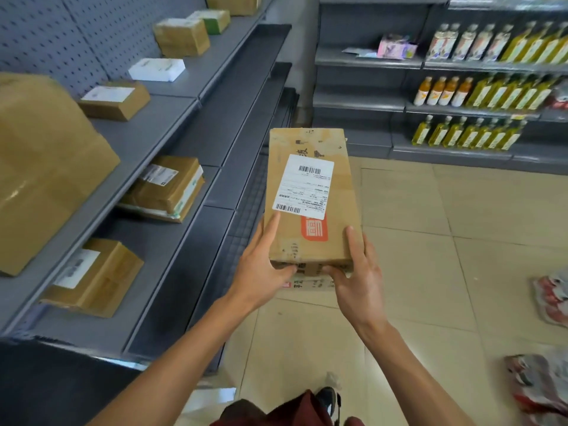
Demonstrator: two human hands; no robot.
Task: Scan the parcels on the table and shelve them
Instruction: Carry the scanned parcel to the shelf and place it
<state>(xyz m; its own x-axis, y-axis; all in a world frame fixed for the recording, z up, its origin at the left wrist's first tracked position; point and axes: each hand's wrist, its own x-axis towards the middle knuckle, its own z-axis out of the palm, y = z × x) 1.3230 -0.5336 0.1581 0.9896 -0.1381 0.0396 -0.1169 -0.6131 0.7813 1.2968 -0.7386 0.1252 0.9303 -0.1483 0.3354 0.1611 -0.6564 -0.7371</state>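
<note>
Left hand (264, 265) and right hand (358, 272) grip parcel's (310, 195) near end.

A long brown cardboard parcel (310, 195) sits at picture centre, held in the air over the tiled floor, its long axis pointing toward 12 o'clock. Its top face bears a white shipping label (304, 186) with two barcodes and an orange printed mark toward 6 o'clock.

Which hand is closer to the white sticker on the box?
Left. The left hand holds the box with a fingertip touching the white sticker at its lower corner; the right hand grips the box's bottom right, below the sticker.
</note>
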